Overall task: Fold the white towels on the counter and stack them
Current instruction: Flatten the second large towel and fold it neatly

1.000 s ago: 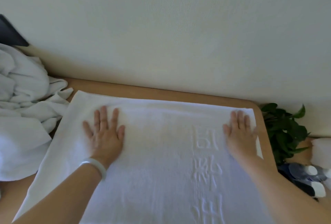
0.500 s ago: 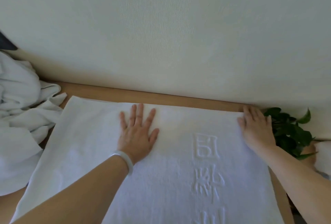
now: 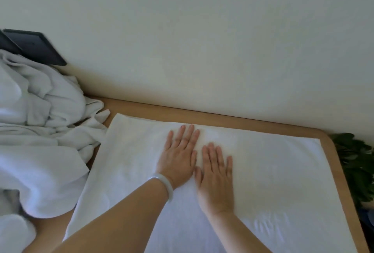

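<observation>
Pale plain wall (image 3: 202, 30) fills the upper frame above a tan wooden tabletop (image 3: 222, 120) with a rounded corner. Across it, from centre to lower right, lies a flat white terry towel (image 3: 283, 171), nubby, with raised lettering. A crumpled heap of white towels (image 3: 40, 121) sits at left. My left hand (image 3: 179, 157) and right hand (image 3: 215, 173) press side by side, fingers straight, gripping nothing. I judge this the smoothing step; next I'd pinch an edge and fold it over.

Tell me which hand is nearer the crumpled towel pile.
Left. The left hand lies flat on the spread towel, toward the pile; the right hand lies flat beside it, farther from the pile.
</observation>
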Demonstrator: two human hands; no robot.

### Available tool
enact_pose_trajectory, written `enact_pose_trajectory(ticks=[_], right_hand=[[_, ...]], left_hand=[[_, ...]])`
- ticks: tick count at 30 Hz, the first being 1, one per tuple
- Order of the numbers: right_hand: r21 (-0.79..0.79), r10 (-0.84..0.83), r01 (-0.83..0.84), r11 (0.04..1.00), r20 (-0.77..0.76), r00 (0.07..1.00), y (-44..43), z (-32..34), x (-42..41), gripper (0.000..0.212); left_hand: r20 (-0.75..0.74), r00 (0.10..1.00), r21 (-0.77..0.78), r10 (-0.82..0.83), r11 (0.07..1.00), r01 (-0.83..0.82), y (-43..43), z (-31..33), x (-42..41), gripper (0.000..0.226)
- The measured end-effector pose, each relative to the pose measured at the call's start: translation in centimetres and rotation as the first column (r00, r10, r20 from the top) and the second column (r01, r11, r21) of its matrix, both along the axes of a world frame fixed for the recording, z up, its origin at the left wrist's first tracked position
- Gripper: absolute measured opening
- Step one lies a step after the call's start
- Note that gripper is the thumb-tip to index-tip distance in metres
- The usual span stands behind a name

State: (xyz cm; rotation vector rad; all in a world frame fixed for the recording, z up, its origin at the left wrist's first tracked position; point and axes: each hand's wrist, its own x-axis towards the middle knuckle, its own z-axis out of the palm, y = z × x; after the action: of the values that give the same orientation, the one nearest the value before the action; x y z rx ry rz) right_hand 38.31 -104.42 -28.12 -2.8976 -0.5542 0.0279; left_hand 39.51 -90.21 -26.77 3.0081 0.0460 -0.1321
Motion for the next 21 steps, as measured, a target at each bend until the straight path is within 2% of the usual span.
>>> enact_pose_trajectory(ticks=[3, 7, 9, 12, 14, 16, 17, 19, 21], right_hand=[[-0.028, 0.002, -0.002, 1.000, 0.006, 1.000, 0.1, -0.1, -0.1, 0.062], [-0.056, -0.001, 0.003, 0.998, 0.033, 0.999, 0.2, -0.5, 0.0, 0.063], [-0.066, -0.008, 0.010, 0.998, 0.032, 0.999, 0.3, -0.6, 0.1, 0.063], [-0.075, -0.016, 0.017, 0.997, 0.024, 1.000, 0.4, -0.4, 0.1, 0.063], [-0.082, -0.029, 0.030, 0.996, 0.019, 0.999, 0.5, -0.2, 0.0, 0.064], [-0.097, -0.037, 0.038, 0.995, 0.014, 0.999, 0.7, -0.2, 0.0, 0.065], [-0.104, -0.037, 0.038, 0.994, 0.016, 0.999, 0.7, -0.2, 0.0, 0.065], [-0.118, -0.037, 0.039, 0.992, 0.017, 0.999, 0.7, -0.3, 0.2, 0.065], [-0.132, -0.036, 0.037, 0.991, 0.012, 0.999, 0.6, -0.3, 0.1, 0.065]], left_hand=[[0.004, 1.000, 0.036, 0.014, 0.999, -0.014, 6.8, -0.3, -1.3, 0.061], [0.023, 0.967, 0.070, 0.252, 0.965, -0.253, 17.8, -0.2, -3.5, 0.064], [0.035, 0.940, 0.046, 0.338, 0.939, -0.340, 20.2, 0.1, -3.9, 0.066], [0.122, 0.919, 0.060, 0.374, 0.922, -0.383, 16.7, 0.8, -3.9, 0.063], [0.181, 0.956, 0.038, 0.231, 0.970, -0.241, 11.5, 0.5, -5.0, 0.059], [0.144, 0.987, 0.008, 0.073, 0.997, -0.075, 8.0, 0.3, -7.0, 0.058], [0.116, 0.991, 0.000, 0.061, 0.998, -0.061, 7.9, 0.1, -7.7, 0.059], [0.110, 0.985, 0.015, 0.132, 0.991, -0.134, 10.5, -0.7, -8.0, 0.060], [0.088, 0.952, -0.012, 0.292, 0.956, -0.292, 14.5, -1.5, -7.5, 0.061]])
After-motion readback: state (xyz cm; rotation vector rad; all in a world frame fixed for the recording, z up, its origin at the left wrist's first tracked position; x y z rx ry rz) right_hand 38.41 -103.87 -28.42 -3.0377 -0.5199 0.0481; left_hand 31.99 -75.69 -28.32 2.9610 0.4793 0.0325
